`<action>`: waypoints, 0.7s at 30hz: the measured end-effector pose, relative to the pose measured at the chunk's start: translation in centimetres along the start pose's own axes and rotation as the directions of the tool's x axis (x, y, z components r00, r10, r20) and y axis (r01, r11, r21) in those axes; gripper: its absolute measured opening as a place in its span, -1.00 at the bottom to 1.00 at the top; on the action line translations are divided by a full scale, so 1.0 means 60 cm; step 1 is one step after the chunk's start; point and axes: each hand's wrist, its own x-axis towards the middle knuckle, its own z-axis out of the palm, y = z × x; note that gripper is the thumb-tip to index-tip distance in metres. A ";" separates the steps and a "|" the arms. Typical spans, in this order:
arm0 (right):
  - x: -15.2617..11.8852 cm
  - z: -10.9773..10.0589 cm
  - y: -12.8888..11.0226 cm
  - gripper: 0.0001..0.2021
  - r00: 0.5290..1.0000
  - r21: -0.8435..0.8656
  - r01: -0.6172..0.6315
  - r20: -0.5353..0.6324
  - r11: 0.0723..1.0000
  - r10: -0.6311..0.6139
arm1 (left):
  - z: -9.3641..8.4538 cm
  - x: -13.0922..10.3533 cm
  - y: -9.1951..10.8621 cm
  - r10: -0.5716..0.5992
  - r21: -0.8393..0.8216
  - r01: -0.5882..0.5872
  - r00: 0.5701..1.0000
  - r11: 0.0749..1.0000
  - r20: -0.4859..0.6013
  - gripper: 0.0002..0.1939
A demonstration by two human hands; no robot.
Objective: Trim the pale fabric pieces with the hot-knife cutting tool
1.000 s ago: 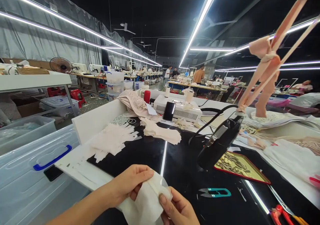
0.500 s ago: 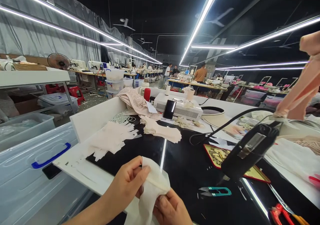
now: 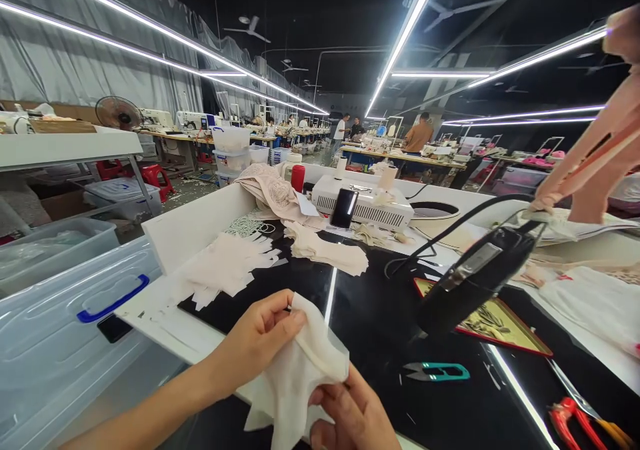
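Note:
A pale cream piece of fabric is stretched between my two hands above the front of the black tabletop. My left hand pinches its upper left edge between thumb and fingers. Lower down, my right hand grips the right edge, its fingertips partly covered by the cloth. Loose ends of the fabric hang below my hands. To the right lie teal thread snips, touched by neither hand. Beyond my hands are a fanned pile of pale fabric pieces and a stack of cream strips.
A black handheld device hangs on straps over a red-rimmed tray. Red-handled scissors lie at the front right. A phone leans on a white machine. A lidded plastic bin stands at left.
The hanging black device has swung left, uncovering more of the tray. Both hands still grip the fabric, which is spread slightly wider. The view has shifted a little.

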 end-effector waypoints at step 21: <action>0.012 -0.018 -0.065 -0.49 0.997 -0.538 -0.019 -0.075 0.843 -0.026 | -0.053 0.037 0.000 -0.097 0.387 0.062 0.993 0.920 0.071 -0.66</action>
